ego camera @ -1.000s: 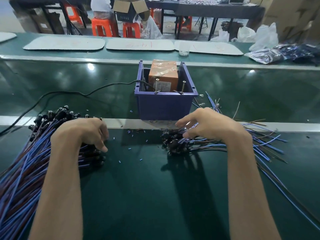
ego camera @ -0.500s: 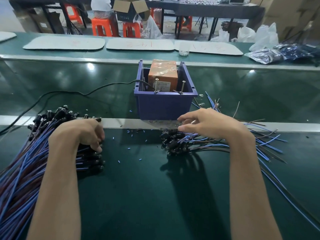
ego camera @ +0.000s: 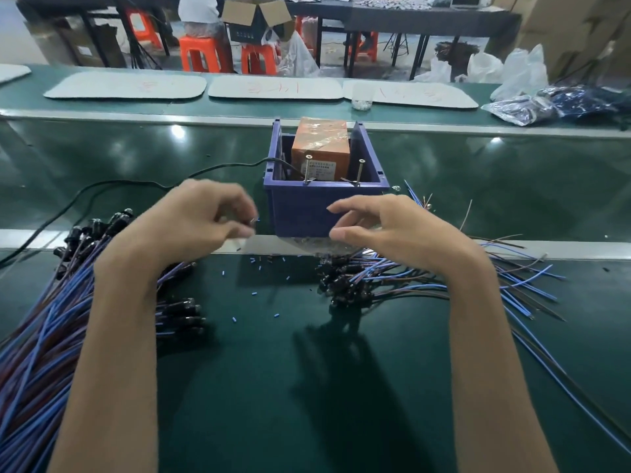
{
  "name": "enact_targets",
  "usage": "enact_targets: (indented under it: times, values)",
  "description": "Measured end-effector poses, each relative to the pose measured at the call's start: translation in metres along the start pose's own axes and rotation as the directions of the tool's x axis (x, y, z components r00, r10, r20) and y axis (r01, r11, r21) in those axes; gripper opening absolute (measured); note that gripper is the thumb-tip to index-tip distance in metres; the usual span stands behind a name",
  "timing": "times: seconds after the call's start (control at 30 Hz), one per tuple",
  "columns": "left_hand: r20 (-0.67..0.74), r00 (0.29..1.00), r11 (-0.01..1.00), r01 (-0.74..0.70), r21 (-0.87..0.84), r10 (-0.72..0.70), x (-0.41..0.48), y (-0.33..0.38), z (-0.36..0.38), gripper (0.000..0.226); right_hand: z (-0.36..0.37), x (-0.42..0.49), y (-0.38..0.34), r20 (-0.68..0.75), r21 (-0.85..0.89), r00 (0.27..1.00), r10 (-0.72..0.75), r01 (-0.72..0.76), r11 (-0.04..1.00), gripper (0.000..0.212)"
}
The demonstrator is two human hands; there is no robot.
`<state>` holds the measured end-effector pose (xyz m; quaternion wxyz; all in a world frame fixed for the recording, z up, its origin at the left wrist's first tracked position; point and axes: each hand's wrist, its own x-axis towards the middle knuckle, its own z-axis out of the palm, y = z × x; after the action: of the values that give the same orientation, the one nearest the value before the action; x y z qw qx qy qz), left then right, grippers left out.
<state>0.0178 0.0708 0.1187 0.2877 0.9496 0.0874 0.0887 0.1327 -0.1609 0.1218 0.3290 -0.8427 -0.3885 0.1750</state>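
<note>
Writing: label [ego camera: 319, 171] on orange box [ego camera: 321, 145] in blue bin [ego camera: 307, 213] too small to read; red scrawl on white mats [ego camera: 275, 87] illegible. Left hand [ego camera: 191, 223] blurred, fingers narrow by a wire tip [ego camera: 254, 219], grasp unclear. Right hand [ego camera: 392, 230] fingers wide, holding nothing, above right wire bundle [ego camera: 392, 285] on tabletop [ego camera: 273, 387]; left wire bundle [ego camera: 41, 336] at near left.

A dark blue plastic bin [ego camera: 300, 213] holds an orange, tape-wrapped cardboard box [ego camera: 321, 145]. A thin black cable [ego camera: 116, 181] trails off to the bin's left. Behind the bin lie flat white mats [ego camera: 273, 87], and crumpled clear plastic bags [ego camera: 522, 109] sit far to its right.
</note>
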Motion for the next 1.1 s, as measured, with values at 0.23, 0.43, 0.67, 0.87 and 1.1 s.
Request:
enact_targets:
  times: [0.23,0.43,0.67,0.87,1.1]
  values:
    - [-0.173,0.890,0.862,-0.452,-0.229,0.421,-0.016,0.089,0.007,0.021,0.006,-0.009,-0.033,0.031,0.285,0.959,-0.282,0.262,0.922,0.023]
    - [-0.168,0.893,0.849,-0.449,-0.279,0.418,-0.008,0.093,0.015,0.026,0.003,-0.010,-0.028,-0.110,0.179,0.973,-0.202,0.219,0.959,0.013]
    - [-0.049,0.955,0.923,-0.294,-0.247,0.291,0.001,0.083,0.025,0.028,-0.002,-0.008,-0.016,-0.199,0.006,0.962,-0.187,0.192,0.981,0.013]
    - [-0.026,0.984,0.977,-0.179,-0.117,0.177,0.006,0.071,0.027,0.036,-0.003,-0.007,-0.015,-0.245,0.050,0.957,-0.159,0.176,0.983,0.012]
    - [0.163,0.986,0.999,-0.045,0.007,0.043,0.010,0.060,0.032,0.024,-0.003,-0.009,-0.021,-0.302,0.205,0.936,-0.182,0.250,0.946,0.011]
